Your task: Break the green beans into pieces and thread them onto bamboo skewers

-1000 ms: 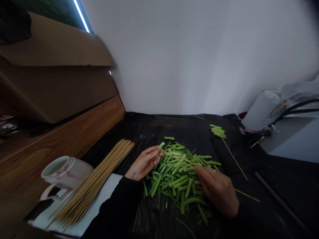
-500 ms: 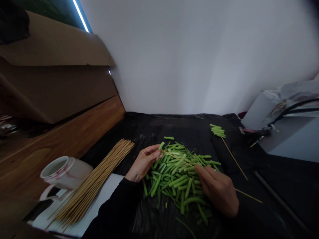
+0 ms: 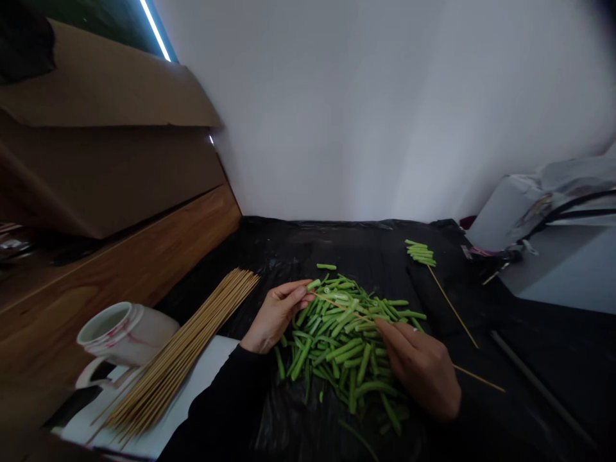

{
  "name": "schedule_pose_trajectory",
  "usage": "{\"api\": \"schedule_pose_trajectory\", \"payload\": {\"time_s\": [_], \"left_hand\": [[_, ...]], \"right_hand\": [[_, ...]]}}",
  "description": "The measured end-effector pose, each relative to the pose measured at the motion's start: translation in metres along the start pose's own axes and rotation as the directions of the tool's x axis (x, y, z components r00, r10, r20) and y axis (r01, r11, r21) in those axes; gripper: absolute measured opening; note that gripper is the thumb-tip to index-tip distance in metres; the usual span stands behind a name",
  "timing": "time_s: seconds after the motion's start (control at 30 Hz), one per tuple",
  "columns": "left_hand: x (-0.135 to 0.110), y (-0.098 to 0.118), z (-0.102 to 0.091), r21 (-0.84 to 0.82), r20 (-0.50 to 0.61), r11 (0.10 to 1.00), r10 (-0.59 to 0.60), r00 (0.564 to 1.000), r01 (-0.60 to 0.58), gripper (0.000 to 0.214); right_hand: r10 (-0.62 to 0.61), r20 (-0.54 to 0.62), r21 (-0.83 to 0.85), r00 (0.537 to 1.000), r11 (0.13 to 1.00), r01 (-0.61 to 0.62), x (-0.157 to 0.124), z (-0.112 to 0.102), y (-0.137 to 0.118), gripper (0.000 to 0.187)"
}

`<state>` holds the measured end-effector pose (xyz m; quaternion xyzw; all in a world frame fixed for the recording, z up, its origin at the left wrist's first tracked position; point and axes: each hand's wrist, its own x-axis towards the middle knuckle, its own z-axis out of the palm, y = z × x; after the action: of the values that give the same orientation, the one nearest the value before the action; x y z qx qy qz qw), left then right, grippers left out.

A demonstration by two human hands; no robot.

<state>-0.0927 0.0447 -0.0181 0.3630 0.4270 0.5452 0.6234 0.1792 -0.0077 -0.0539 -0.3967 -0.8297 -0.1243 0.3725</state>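
Between the thumb and fingers of my left hand (image 3: 280, 311) is a short piece of green bean (image 3: 313, 285). My right hand (image 3: 419, 359) is closed on a thin bamboo skewer (image 3: 344, 306), whose tip meets the bean piece at my left fingertips; whether it has pierced the bean I cannot tell. The skewer's other end sticks out past my right hand. Both hands are over a loose pile of cut green beans (image 3: 344, 353). At the right lies another skewer (image 3: 452, 305) with several bean pieces (image 3: 420, 252) threaded side by side at its far end.
A bundle of bamboo skewers (image 3: 183, 353) leans across a white mug (image 3: 129, 327) lying on its side at the left. Black plastic sheeting (image 3: 289, 244) covers the table. A cardboard box (image 3: 110, 173) stands at left, a grey-white box (image 3: 563, 256) at right. A dark rod (image 3: 539, 385) lies right.
The bean piece in my left hand has tipped from steeply upright to a flatter slant at the skewer's tip. My right hand has barely moved.
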Motion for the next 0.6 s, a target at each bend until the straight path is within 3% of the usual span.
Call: {"api": "schedule_pose_trajectory", "payload": {"time_s": [0.43, 0.6], "left_hand": [[0.0009, -0.0011, -0.0013, 0.065, 0.008, 0.995, 0.073, 0.997, -0.073, 0.03], [-0.0015, 0.0003, 0.0004, 0.011, 0.075, 0.999, 0.043, 0.996, -0.044, 0.029]], "right_hand": [[-0.019, 0.012, 0.017, 1.0, 1.0, 0.019, -0.0009, -0.0001, 0.0008, 0.034], [-0.025, 0.021, 0.066, 0.999, 0.998, 0.023, 0.0006, 0.0, -0.0011, 0.032]]}}
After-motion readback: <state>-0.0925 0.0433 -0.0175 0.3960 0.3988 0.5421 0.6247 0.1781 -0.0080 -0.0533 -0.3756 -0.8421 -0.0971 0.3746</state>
